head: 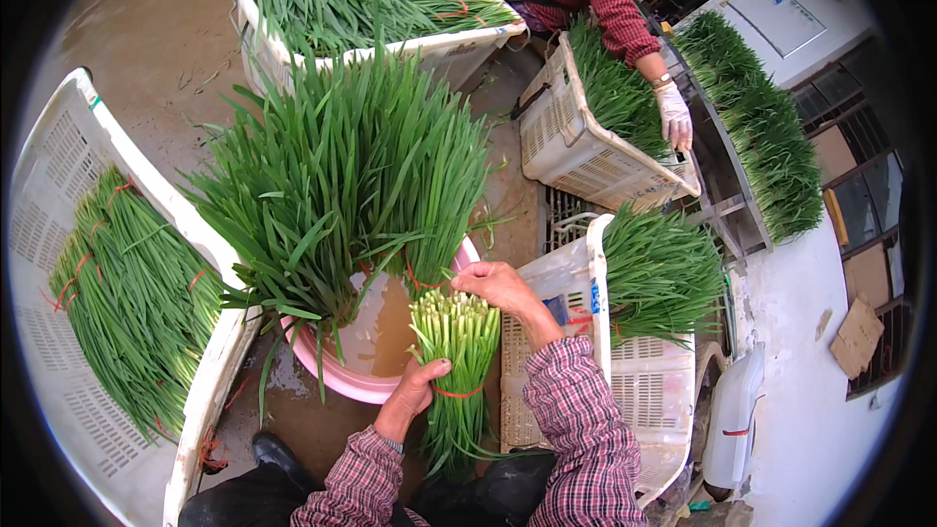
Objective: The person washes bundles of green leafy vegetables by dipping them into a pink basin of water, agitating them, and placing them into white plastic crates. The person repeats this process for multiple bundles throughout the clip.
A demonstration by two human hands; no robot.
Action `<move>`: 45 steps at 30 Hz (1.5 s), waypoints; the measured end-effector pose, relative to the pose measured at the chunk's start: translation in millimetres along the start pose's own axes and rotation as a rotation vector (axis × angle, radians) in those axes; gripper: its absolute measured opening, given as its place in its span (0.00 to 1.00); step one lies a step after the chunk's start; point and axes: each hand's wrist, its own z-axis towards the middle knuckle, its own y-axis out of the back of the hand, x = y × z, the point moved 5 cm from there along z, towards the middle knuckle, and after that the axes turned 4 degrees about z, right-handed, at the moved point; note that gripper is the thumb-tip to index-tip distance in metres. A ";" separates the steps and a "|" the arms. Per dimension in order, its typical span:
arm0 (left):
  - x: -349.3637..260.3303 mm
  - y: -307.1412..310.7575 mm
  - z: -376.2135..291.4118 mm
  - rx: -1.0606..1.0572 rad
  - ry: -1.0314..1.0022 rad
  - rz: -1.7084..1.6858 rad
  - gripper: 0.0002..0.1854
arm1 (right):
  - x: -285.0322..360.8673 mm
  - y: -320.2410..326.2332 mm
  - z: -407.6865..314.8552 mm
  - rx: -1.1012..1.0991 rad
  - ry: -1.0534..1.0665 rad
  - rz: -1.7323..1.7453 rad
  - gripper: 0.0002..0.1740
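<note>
My left hand grips a bunch of garlic chives, its thumb lying across the stems near a red tie. The bunch points its pale cut ends up and away from me, and its leaves hang down towards my lap. Over the cut ends, my right hand has thumb and forefinger pinched together, with a bit of green stalk showing at the tips. Just beyond, a pink basin holds brownish water and several upright bunches of chives, some with red ties.
White plastic crates of tied chives stand at left, at the back and at right. A co-worker's gloved hand reaches over another crate. More chives line a raised rack by the white wall.
</note>
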 end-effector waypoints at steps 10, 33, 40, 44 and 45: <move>8.0 12.8 1.3 -0.071 -0.002 -0.065 0.40 | 119.9 124.0 -56.6 -0.834 0.731 0.203 0.19; -10.3 3.6 0.9 -0.198 -0.051 -0.133 0.32 | 12.3 -16.5 -68.3 -0.162 0.050 -0.098 0.14; 7.0 10.2 6.5 -0.218 -0.020 -0.148 0.32 | 118.8 97.8 -84.9 -0.744 0.618 0.274 0.09; -1.5 19.2 3.9 -0.277 -0.020 -0.155 0.32 | 197.7 147.5 -136.6 -1.034 1.134 0.134 0.14; -1.4 20.9 4.8 -0.281 -0.018 -0.156 0.32 | 200.8 150.1 -138.2 -1.048 1.089 0.086 0.15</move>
